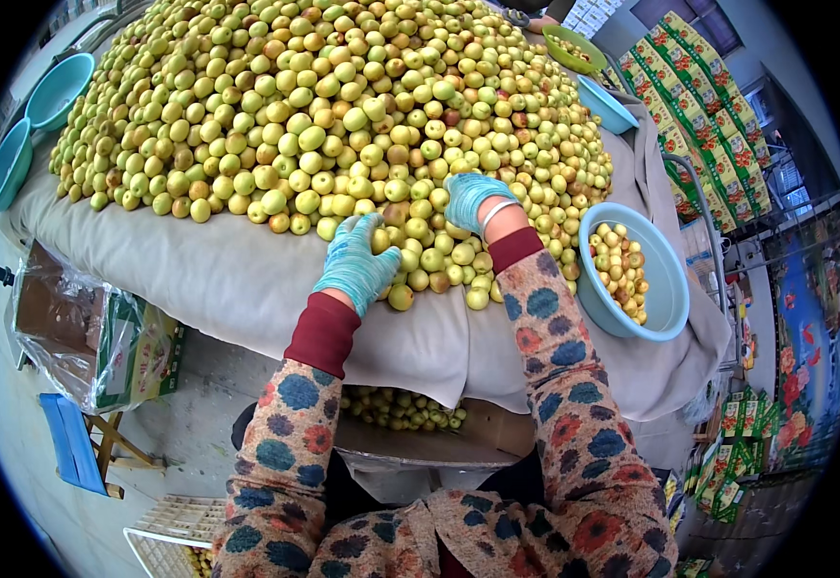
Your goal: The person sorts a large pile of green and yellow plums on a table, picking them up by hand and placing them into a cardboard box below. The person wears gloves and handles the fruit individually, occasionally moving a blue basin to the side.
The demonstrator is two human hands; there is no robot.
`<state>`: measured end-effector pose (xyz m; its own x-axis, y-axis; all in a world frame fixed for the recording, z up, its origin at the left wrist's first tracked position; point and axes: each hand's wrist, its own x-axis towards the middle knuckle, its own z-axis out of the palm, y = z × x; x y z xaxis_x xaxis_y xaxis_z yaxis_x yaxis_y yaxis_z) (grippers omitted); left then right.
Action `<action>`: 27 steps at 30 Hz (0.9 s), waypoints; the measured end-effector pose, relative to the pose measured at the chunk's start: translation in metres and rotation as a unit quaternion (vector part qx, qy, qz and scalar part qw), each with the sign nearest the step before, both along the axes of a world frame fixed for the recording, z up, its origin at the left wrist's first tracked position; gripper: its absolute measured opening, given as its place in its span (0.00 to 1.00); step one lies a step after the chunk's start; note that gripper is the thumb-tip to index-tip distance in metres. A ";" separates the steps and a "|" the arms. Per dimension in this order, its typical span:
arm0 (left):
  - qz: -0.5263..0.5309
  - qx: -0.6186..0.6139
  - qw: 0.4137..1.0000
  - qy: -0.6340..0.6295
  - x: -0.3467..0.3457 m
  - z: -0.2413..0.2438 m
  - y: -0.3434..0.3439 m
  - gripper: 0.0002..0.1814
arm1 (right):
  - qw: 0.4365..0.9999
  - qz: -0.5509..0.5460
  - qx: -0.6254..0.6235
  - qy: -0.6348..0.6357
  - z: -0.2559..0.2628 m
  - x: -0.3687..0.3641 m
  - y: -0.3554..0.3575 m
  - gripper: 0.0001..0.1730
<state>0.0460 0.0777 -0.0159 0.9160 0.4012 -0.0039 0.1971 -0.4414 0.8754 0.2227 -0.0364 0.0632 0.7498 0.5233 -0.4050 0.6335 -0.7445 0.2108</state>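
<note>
A large heap of green-yellow jujube-like fruits [304, 137] lies on a grey cloth [246, 267] before me. My left hand [359, 261], in a turquoise knit glove, rests at the heap's front edge, fingers apart around a fruit; whether it grips that fruit is unclear. Farther in and to the right, my right hand [476, 202], gloved alike, touches the fruits with its fingers curled; its palm side is hidden. A light-blue plastic basin [669, 289] holding browner fruits stands right of the heap. Below the cloth's front edge, a cardboard box [496, 428] contains more fruits.
Turquoise basins [62, 90] stand at the far left. A green basin [575, 49] and another blue basin [606, 105] are at the back right, near another person's arm. Left are a plastic-lined carton [66, 311], a blue folding stool [73, 444] and a white crate [174, 524]. Printed cartons [709, 123] are stacked right.
</note>
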 end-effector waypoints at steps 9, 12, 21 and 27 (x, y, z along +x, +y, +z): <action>-0.008 0.028 0.998 0.050 0.000 0.009 -0.006 0.34 | 0.991 0.024 0.130 -0.017 -0.036 -0.020 0.095 0.17; -0.022 0.038 0.997 0.065 0.001 0.011 -0.003 0.34 | 0.990 0.031 0.133 -0.038 -0.040 -0.027 0.100 0.20; -0.037 0.022 0.994 0.102 -0.010 0.029 0.003 0.33 | 0.979 0.018 0.172 0.105 -0.004 -0.006 0.047 0.24; -0.031 0.067 0.993 0.094 -0.011 0.022 0.001 0.34 | 0.957 -0.024 0.285 -0.037 0.010 0.011 0.084 0.26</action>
